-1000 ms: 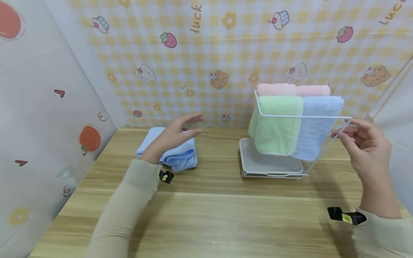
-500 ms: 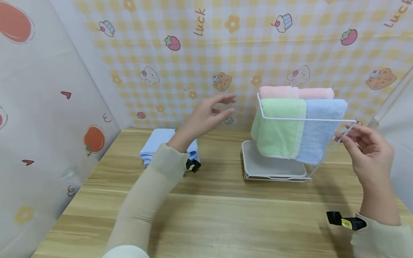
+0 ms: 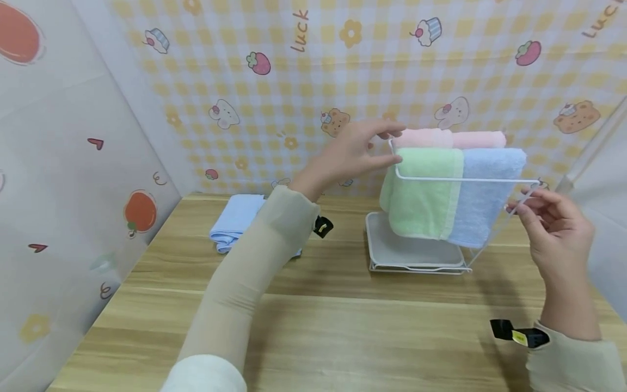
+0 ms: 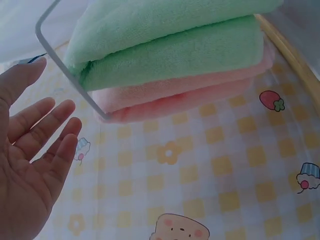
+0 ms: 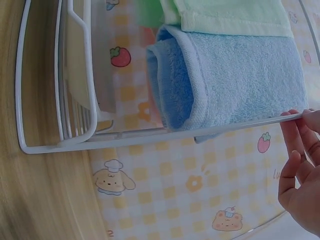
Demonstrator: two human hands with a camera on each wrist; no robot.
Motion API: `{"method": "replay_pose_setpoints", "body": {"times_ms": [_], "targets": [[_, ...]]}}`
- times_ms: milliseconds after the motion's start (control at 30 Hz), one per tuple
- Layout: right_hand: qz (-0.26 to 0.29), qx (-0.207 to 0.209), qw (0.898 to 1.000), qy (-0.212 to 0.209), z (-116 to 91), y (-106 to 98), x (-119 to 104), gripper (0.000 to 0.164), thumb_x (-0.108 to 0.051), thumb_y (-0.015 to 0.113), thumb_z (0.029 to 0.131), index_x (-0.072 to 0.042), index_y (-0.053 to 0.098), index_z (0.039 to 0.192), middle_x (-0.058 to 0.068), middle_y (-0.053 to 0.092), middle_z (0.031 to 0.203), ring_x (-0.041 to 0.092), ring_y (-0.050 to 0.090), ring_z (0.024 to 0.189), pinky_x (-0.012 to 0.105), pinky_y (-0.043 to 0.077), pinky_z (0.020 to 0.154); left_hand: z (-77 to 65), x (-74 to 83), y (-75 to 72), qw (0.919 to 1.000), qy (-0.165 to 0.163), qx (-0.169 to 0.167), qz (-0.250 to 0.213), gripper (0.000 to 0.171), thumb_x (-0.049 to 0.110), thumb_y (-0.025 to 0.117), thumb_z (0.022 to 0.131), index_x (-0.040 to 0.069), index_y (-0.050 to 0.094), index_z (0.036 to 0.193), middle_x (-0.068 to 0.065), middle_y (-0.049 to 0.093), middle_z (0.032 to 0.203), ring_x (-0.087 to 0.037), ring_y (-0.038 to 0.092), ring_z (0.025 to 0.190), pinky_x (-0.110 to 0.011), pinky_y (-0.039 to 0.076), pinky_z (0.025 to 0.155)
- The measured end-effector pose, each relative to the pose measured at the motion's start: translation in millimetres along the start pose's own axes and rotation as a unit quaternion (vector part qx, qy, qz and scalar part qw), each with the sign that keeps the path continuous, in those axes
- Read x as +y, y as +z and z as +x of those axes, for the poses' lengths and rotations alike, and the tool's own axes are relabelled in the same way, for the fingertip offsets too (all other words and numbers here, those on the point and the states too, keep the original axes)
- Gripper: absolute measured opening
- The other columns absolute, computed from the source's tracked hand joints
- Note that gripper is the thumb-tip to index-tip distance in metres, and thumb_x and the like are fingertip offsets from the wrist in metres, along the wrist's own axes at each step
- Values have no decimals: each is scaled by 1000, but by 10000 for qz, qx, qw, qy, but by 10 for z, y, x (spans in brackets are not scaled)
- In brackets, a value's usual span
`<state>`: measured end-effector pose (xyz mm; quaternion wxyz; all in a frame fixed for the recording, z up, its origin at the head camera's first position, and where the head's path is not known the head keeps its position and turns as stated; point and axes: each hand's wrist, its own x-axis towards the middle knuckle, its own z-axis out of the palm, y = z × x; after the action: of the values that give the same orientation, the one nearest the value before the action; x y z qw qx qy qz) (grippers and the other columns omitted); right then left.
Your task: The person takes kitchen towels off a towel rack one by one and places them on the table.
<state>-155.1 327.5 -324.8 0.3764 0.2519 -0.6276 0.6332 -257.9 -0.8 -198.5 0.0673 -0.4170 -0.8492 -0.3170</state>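
Observation:
A white wire towel rack (image 3: 470,179) stands at the right, carrying a green towel (image 3: 425,201), a blue towel (image 3: 482,190) and a pink towel (image 3: 441,138) behind them. My right hand (image 3: 563,234) pinches the rack's slanted right wire near its top; in the right wrist view thumb and fingertips meet at that wire (image 5: 200,131). My left hand (image 3: 355,149) is at the rack's upper left corner, thumb and fingers spread apart. In the left wrist view its fingers (image 4: 37,122) are relaxed beside the frame, holding nothing.
Under the hanging towels is the rack's grey tray (image 3: 416,253). A folded light-blue cloth (image 3: 237,215) lies on the wooden table (image 3: 372,337) at the left, partly hidden by my left sleeve. A patterned cloth wall (image 3: 274,109) closes off the back.
My left hand has moved right and up, from over the folded light-blue cloth to the rack's upper left corner. The right hand keeps its pinch on the rack's wire.

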Motion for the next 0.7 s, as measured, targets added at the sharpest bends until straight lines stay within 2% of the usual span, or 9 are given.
{"method": "replay_pose_setpoints", "body": {"times_ms": [67,233,367,500,633,700], "targets": [[-33,20,10000,9,4,12,0,30,25,49,88,25,55,118,8,70,108,11,72,90,15,56,83,78,28,5,9994,-85,-248,211,56,34,72,92,17,54,142,2,62,136,-10,56,121,-21,45,101],[-665,59,9978,-14,-1,18,-17,29,23,50,89,24,56,118,3,70,106,6,72,90,12,54,82,261,120,41,9933,-298,-908,656,64,44,74,88,17,53,143,3,62,136,-9,55,119,-17,42,99],[-557,18,9984,-38,-6,4,-11,30,24,50,89,23,56,118,3,69,101,7,72,90,12,55,82,350,186,80,9866,-372,-1212,1026,63,43,74,88,17,54,142,4,63,135,-9,54,122,-17,40,103],[-456,-43,9989,-51,-9,-2,-10,30,24,50,89,23,56,118,3,67,95,8,72,89,13,55,83,379,230,107,9812,-362,-1380,1297,57,39,73,90,18,56,140,5,60,140,-8,52,129,-16,37,108],[-679,-38,9977,-23,-11,-1,-19,30,23,50,89,22,57,118,1,67,94,7,72,89,11,54,80,372,244,122,9817,-313,-1374,1278,45,33,72,91,18,63,132,7,64,133,-5,57,118,-17,40,103],[-967,-1,9953,18,-15,-1,-25,30,22,51,90,21,58,119,-2,67,93,4,71,88,9,54,78,366,242,130,9824,-295,-1345,1258,39,31,71,92,19,66,128,7,66,129,-5,57,113,-18,41,100]]}}
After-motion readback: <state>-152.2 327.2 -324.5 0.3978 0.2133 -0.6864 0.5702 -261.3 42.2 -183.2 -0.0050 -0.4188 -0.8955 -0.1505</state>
